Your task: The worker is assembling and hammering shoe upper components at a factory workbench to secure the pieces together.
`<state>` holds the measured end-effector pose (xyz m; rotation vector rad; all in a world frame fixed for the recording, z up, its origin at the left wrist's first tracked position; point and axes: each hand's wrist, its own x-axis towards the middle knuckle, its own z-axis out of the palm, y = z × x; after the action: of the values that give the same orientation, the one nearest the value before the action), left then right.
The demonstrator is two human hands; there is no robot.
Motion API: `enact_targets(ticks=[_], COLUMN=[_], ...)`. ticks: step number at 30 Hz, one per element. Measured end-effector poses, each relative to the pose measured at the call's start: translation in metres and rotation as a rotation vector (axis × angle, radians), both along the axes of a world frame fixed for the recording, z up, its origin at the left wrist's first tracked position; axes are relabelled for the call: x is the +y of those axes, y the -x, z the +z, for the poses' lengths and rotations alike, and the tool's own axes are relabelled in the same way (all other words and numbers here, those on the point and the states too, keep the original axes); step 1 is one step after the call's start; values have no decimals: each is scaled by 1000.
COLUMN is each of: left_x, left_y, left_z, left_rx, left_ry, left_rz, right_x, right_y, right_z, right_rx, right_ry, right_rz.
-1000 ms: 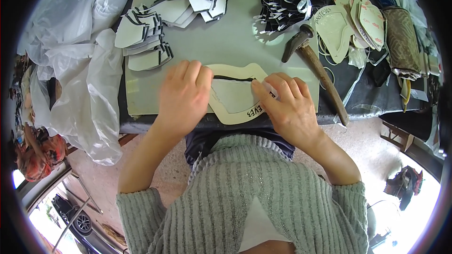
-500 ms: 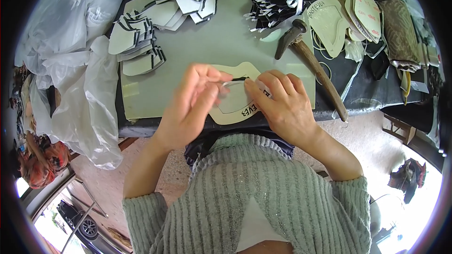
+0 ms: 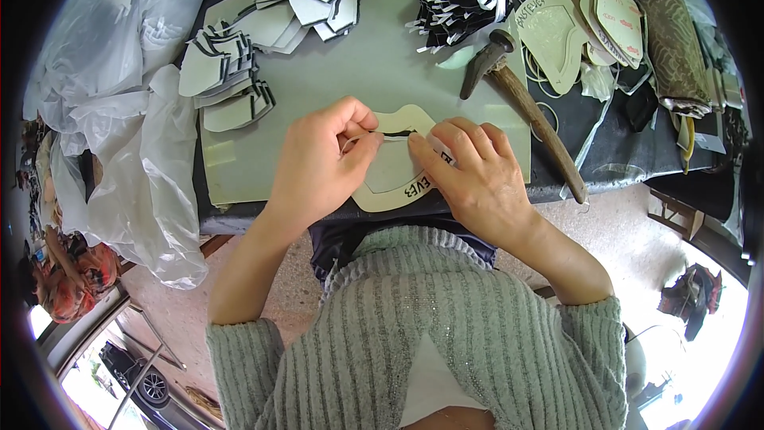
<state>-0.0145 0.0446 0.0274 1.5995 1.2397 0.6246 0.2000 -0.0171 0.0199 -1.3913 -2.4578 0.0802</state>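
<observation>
A cream, curved-edge template (image 3: pixel 414 118) with dark lettering and an inner outline lies flat at the near edge of the work board. Across its upper part runs a short, narrow black strip (image 3: pixel 396 134) with a pale edge. My left hand (image 3: pixel 322 163) pinches the strip's left end between thumb and forefinger; a thin whitish ribbon (image 3: pixel 348 142) loops at those fingers. My right hand (image 3: pixel 481 167) rests over the template's right side, its bent fingertips pressing at the strip's right end. The fingers hide part of the template.
A hammer (image 3: pixel 535 107) with a wooden handle lies right of the board (image 3: pixel 334 72). Stacked grey-white pieces (image 3: pixel 318 0) sit at the back left, a tied black bundle (image 3: pixel 469 0) behind. More cream templates (image 3: pixel 553 40) lie back right. Plastic bags (image 3: pixel 155 167) crowd the left.
My left hand has turned, and its thumb and forefinger have closed at the strip's left end. My right hand has stayed nearly in place.
</observation>
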Motion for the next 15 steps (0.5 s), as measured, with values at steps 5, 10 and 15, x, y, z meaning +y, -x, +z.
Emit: enact_targets(ticks=[5,10,15], left_x=[0,-2,-3], left_y=[0,-4,-6], left_z=[2,6,6], left_rx=[69,108,205], left_ry=[-33,-91,-165], left_rz=[-46,-71,-85], right_x=[1,0,0], right_y=[0,-1,1], right_z=[2,4,5], right_rx=[-17,-14,-13], right_ry=[-10,38,69], right_rz=[-7,-7,-7])
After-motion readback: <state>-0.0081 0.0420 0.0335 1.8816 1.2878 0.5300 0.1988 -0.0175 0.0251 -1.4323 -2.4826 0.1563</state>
